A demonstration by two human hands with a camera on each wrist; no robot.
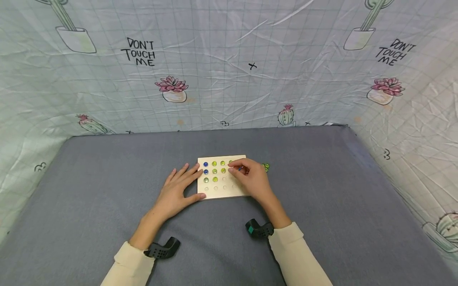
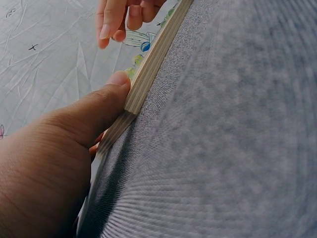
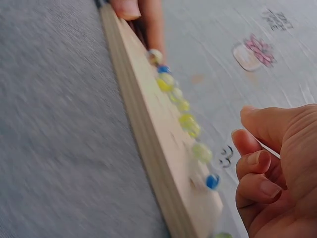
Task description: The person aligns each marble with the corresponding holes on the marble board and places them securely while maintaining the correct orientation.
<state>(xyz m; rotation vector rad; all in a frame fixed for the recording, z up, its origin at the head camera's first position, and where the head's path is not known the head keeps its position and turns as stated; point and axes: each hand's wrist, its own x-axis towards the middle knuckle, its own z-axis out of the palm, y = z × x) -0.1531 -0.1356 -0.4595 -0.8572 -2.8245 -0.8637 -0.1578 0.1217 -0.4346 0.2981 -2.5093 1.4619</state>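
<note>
A pale wooden board [image 1: 220,193] with rows of round hollows lies on the table. Glass marbles sit in its far rows, among them a blue marble [image 1: 205,164] and a yellow-green marble [image 1: 215,179]. My left hand [image 1: 175,196] rests at the board's left side, fingers spread, thumb on the near left corner. Over the right part of the board hovers my right hand [image 1: 252,178], thumb and forefinger apart, the other fingers loosely bent. No marble shows between its fingertips in the right wrist view; its palm is partly hidden. Below it is another blue marble [image 3: 212,181].
Just right of the board, partly behind my right hand, lies a small green cluster [image 1: 266,167], probably more marbles. The grey cloth-covered table [image 1: 340,198] extends around the board. A printed curtain [image 1: 222,59] hangs at the back and sides.
</note>
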